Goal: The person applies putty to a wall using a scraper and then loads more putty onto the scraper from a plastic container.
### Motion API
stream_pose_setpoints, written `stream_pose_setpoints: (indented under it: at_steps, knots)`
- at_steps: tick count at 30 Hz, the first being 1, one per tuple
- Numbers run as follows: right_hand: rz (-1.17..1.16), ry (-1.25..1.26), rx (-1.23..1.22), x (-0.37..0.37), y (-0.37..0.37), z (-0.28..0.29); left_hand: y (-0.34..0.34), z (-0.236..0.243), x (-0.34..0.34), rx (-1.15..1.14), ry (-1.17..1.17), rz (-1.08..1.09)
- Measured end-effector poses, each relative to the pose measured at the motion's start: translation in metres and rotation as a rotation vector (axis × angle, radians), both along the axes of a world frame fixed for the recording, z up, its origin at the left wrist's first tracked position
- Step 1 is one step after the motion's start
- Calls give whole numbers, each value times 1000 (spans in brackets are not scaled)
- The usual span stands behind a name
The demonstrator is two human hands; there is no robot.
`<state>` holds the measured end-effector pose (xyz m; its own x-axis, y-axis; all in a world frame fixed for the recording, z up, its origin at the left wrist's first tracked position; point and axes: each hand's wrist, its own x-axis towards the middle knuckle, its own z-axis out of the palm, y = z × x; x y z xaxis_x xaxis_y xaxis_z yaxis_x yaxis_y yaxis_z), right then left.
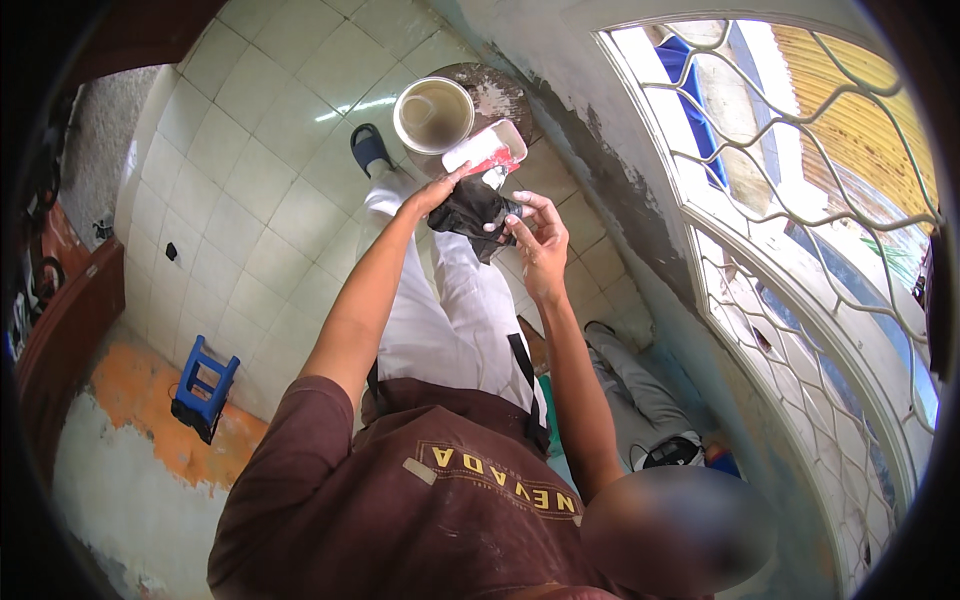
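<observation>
My left hand (437, 192) grips the near-left part of a crumpled black plastic bag (466, 217), its thumb and fingers closed on it. My right hand (540, 232), white residue on its fingertips, pinches the bag's right side. Just beyond the bag lies a red-and-white rectangular tub (485, 145) with white material at it; whether the bag touches it I cannot tell. A pale round bucket (433, 115) holding murky contents stands behind, on a round, paint-spotted surface (495, 95).
Tiled floor (260, 150) surrounds my legs, with a dark sandal (368, 148) visible. At left are a blue stool (206, 375) and wooden edge (85, 300). A grilled window (790, 120) lines the right wall. Grey trousers (640, 395) show low at right, beside a blurred oval area.
</observation>
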<state>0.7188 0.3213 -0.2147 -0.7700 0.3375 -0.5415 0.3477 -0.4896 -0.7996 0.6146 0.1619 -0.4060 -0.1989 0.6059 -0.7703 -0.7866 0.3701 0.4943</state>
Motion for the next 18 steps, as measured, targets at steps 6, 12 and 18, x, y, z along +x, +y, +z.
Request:
stream_pose_setpoints:
  at_steps: [6, 12, 18]
  knots:
    - [44, 46, 6, -2, 0, 6, 14, -8, 1, -13, 275, 104]
    - [30, 33, 11, -1, -6, -9, 27, 7, -9, -18, 149, 117]
    - [8, 13, 46, -2, -1, -14, 37, 30, -11, 74, 192, 277]
